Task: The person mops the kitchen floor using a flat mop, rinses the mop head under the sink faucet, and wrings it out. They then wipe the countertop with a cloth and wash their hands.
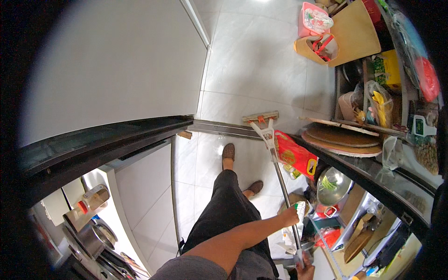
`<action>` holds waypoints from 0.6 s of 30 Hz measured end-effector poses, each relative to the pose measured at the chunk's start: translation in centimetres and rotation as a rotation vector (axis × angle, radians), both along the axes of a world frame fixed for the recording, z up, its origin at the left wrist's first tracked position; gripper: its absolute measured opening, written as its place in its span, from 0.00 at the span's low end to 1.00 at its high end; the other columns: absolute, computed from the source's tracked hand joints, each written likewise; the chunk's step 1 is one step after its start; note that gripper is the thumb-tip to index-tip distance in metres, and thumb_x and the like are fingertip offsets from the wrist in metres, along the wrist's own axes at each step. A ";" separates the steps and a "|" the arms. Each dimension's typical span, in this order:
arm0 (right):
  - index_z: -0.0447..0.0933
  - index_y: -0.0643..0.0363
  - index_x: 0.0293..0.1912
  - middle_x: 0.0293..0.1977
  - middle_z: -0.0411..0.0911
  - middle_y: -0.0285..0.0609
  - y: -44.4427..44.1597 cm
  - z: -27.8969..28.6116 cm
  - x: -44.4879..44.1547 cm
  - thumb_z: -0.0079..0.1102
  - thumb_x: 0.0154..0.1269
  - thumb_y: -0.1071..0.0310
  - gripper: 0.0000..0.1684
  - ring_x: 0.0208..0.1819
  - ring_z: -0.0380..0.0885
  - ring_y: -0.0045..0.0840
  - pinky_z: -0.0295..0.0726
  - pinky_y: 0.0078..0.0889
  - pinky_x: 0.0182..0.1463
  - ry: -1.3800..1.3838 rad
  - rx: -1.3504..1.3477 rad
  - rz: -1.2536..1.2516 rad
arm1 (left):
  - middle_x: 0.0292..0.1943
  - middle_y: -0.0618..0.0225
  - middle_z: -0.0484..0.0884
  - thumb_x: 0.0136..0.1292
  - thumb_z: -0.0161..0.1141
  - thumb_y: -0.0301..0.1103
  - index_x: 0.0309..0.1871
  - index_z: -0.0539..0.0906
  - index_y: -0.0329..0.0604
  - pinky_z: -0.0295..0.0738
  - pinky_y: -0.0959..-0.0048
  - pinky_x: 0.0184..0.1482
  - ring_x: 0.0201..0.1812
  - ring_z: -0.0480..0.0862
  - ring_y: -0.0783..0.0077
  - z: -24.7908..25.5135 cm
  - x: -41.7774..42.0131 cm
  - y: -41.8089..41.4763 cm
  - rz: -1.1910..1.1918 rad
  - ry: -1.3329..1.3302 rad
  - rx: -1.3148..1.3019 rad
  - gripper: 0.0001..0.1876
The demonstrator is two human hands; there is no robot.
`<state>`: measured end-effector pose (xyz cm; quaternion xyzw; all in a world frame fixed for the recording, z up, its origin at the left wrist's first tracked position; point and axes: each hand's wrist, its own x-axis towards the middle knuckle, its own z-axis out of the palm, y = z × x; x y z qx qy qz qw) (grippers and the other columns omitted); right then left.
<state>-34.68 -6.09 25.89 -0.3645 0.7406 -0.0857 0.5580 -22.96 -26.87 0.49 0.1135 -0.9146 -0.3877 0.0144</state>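
Observation:
A sponge mop with a metal pole point(282, 182) slants across the floor in front of me. My left hand point(290, 217) is wrapped around the middle of the pole, the arm reaching across my body. Lower down, near the bottom edge of the view, my right hand point(306, 268) grips the mop's grey handle end. The mop's sponge head point(261, 117) rests at the dark metal door track point(224, 128), its white plastic bracket point(266, 136) above it. A red bag point(293, 151) with gold print lies right beside the bracket.
Grey tiles point(255, 63) continue beyond the track. A white panel point(122, 70) stands left, with a counter point(113, 196) below. To the right are round boards point(344, 138), loaded shelves point(364, 101), a paper bag point(311, 49), a pink bin point(308, 21) and a metal bowl point(334, 196) holding greens.

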 end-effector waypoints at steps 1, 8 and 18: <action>0.65 0.60 0.67 0.46 0.75 0.42 -1.0 -1.1 0.4 0.49 0.70 0.81 0.27 0.36 0.73 0.22 0.80 0.24 0.34 -0.044 0.014 -0.373 | 0.23 0.68 0.84 0.52 0.61 0.34 0.20 0.84 0.53 0.77 0.57 0.41 0.33 0.85 0.64 -0.3 0.4 -1.0 -0.010 -0.004 0.019 0.06; 0.70 0.41 0.68 0.22 0.79 0.54 -21.2 -6.5 7.8 0.67 0.62 0.67 0.34 0.24 0.82 0.41 0.77 0.38 0.30 0.264 -0.018 0.251 | 0.33 0.65 0.83 0.53 0.61 0.35 0.32 0.85 0.50 0.75 0.56 0.52 0.46 0.83 0.60 -5.5 11.8 -15.5 0.123 -0.303 -0.021 0.05; 0.67 0.39 0.69 0.35 0.82 0.58 -17.4 -7.2 3.5 0.68 0.60 0.61 0.38 0.33 0.83 0.50 0.80 0.46 0.35 0.250 -0.069 0.372 | 0.32 0.68 0.83 0.54 0.62 0.32 0.33 0.85 0.53 0.68 0.53 0.57 0.47 0.81 0.62 -3.6 10.1 -11.8 0.307 -0.311 -0.115 0.05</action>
